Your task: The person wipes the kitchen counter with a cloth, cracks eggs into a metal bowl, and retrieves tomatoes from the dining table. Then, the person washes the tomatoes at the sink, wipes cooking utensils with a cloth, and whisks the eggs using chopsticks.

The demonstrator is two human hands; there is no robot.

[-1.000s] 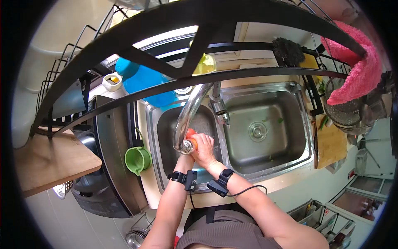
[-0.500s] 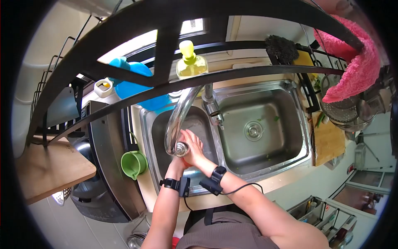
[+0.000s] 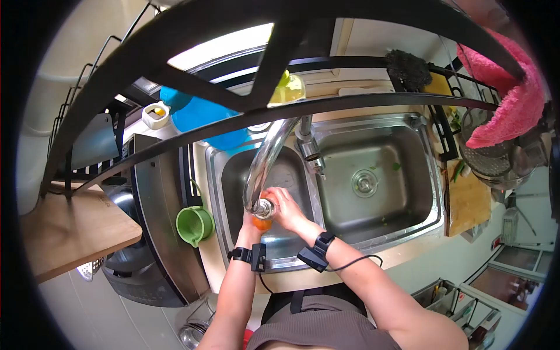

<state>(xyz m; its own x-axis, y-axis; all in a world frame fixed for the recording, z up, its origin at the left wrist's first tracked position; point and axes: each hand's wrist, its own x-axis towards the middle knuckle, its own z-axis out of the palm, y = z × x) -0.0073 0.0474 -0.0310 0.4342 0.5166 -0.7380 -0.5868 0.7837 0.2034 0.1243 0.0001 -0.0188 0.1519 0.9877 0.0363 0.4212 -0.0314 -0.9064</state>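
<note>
Beneath the curved faucet [image 3: 265, 163], over the left sink basin [image 3: 233, 175], my two hands hold an orange-red, rounded thing that looks like a tomato [image 3: 261, 224]. My right hand [image 3: 287, 209] is closed around its right side, fingers pointing up and inward. On the left, my left hand [image 3: 251, 223] presses against it, its fingers mostly hidden by the spout and the tomato. The spout's end covers the middle of the tomato. Both wrists wear black straps with small devices.
The right basin [image 3: 344, 210] has a drain and green scraps. A green cup [image 3: 195, 226] hangs at left, near a blue container [image 3: 204, 116]. A yellowish soap bottle [image 3: 290, 90] stands behind. A black rack bar [image 3: 326, 104] crosses above; a cutting board [image 3: 466, 204] is at right.
The view has shifted slightly, so the scene sits further right. My hands have turned or parted a little under the faucet, and more of the orange-red tomato shows.
</note>
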